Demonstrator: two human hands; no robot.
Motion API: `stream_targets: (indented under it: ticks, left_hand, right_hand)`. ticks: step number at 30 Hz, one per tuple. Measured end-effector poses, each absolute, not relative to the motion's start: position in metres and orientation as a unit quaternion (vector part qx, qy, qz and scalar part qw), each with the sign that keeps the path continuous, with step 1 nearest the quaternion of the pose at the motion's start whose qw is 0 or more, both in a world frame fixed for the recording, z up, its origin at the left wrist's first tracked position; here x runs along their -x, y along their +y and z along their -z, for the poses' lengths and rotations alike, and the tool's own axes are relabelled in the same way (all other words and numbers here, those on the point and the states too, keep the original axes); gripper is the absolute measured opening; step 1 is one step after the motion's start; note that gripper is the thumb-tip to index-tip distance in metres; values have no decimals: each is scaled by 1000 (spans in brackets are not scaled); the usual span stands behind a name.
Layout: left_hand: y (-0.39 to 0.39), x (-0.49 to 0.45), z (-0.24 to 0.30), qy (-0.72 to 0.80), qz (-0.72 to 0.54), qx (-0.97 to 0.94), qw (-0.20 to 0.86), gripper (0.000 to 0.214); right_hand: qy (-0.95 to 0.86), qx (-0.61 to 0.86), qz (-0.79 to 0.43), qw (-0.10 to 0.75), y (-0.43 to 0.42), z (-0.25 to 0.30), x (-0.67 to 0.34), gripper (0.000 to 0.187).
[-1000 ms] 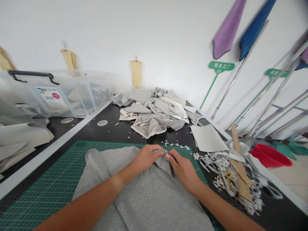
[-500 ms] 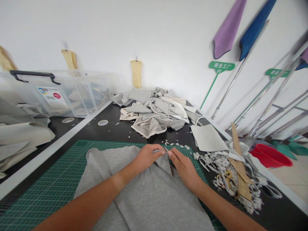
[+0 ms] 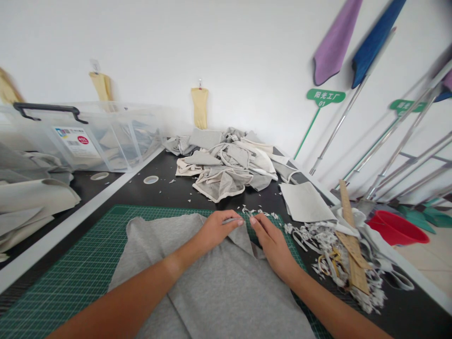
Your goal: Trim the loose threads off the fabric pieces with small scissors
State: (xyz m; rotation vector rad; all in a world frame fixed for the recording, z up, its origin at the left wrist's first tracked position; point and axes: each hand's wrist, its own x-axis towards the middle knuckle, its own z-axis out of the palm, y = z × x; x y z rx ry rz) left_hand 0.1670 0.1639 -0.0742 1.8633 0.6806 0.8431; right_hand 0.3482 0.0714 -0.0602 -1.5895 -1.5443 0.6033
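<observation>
A large piece of grey cloth (image 3: 219,292) lies spread over the green cutting mat (image 3: 88,245), under both forearms. At its far edge my left hand (image 3: 215,230) is closed, pinching a folded bit of the cloth between thumb and finger. My right hand (image 3: 270,240) is just to the right, thumb and forefinger pressed together on a small grey scrap (image 3: 248,213), which looks like fabric. A narrow gap separates the two sets of fingertips. A corner of the cloth hangs folded between the hands.
Behind the mat lies a heap of grey and cream fabric pieces (image 3: 229,165). Fabric shreds, gold-handled scissors (image 3: 326,264) and wooden rulers (image 3: 355,254) crowd the right side. A clear plastic bin (image 3: 116,146) stands at left, a tape roll (image 3: 151,180) near it.
My right hand has moved slightly right, away from my left fingertips, with the small grey scrap in its pinch. My left hand stays nearly still on the cloth edge.
</observation>
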Motion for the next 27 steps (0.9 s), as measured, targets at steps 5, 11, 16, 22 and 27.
stream_targets:
  ticks: [5, 11, 16, 22, 27]
  left_hand:
    - [164, -167, 73, 270, -350, -757, 481, 24]
    - [164, -167, 73, 263, -357, -752, 489, 21]
    - [165, -167, 74, 269, -364, -747, 488, 21]
    - [167, -166, 73, 300, -394, -733, 466, 24]
    - [171, -163, 74, 337, -431, -717, 431, 24]
  right_hand:
    - [-617, 626, -239, 413, 73, 58, -348, 32]
    - [-651, 620, -246, 363, 75, 62, -347, 25]
    - [-638, 647, -229, 349, 77, 67, -347, 25]
    - [-666, 637, -222, 318, 79, 65, -348, 26]
    - [-675, 617, -287, 286, 84, 61, -356, 30]
